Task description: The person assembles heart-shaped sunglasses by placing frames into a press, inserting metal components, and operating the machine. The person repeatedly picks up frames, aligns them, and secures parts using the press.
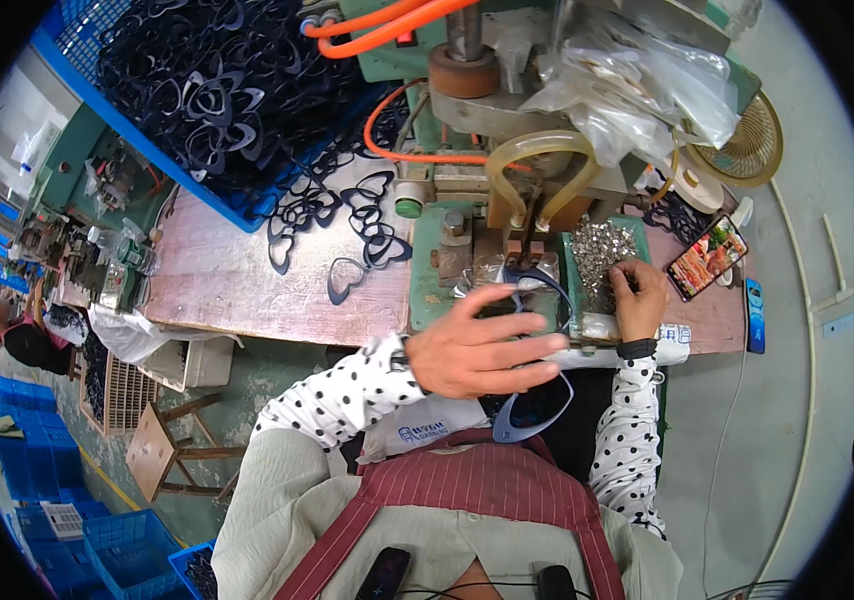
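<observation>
On your left, the blue crate [187, 170] is heaped with dark eyeglass frames [212, 110], so much of the work seems left; more lie loose on the tabletop [217, 275]. Your left hand [482, 350] extends its fingers over one frame [513, 430] at the press [462, 75], probably unfinished; any grip is hidden. The tray [602, 325] holds plenty of small metal parts [595, 250]; your right hand [639, 298] dips bunched fingertips there, perhaps pinching one, though I can't tell.
</observation>
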`<state>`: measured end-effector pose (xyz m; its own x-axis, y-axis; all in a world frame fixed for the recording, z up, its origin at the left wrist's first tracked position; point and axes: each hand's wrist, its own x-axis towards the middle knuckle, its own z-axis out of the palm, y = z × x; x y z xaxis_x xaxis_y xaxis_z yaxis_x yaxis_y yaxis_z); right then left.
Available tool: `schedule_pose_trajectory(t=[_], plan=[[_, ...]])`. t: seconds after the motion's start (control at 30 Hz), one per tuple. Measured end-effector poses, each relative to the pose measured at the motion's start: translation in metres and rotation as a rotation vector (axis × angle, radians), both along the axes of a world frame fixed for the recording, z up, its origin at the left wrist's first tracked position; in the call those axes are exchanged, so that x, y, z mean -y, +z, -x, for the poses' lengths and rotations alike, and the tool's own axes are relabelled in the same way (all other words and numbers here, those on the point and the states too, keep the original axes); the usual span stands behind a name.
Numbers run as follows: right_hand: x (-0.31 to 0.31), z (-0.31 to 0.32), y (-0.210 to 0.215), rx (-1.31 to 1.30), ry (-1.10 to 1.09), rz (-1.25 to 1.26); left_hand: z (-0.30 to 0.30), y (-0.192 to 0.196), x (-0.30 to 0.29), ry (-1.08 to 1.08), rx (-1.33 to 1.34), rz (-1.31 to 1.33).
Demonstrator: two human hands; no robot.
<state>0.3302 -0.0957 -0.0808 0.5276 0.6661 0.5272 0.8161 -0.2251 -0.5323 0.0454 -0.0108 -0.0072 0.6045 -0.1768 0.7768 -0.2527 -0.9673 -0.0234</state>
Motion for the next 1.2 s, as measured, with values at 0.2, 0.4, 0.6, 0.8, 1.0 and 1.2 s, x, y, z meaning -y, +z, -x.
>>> schedule_pose_trajectory(t=[0.2,0.4,0.6,0.8,1.0,1.2], plan=[[-0.005,0.003,-0.013,0.019,-0.036,-0.107,0.072,-0.044,-0.050,0.582,0.010,0.184],[-0.005,0.009,-0.005,0.016,-0.059,-0.097,0.131,-0.081,-0.103,0.864,-0.617,-0.177],[-0.003,0.007,-0.003,0.013,-0.062,-0.106,0.130,-0.063,-0.121,0.645,-0.568,-0.240],[-0.015,0.027,0.022,-0.141,0.071,-0.172,0.110,-0.054,-0.077,0.778,-0.004,0.711],[-0.016,0.073,0.083,-0.424,0.312,-0.211,0.047,0.012,-0.015,0.452,-0.035,0.078],[-0.010,0.106,0.106,-0.414,0.486,-0.168,0.004,0.020,0.011,0.215,0.079,-0.039]])
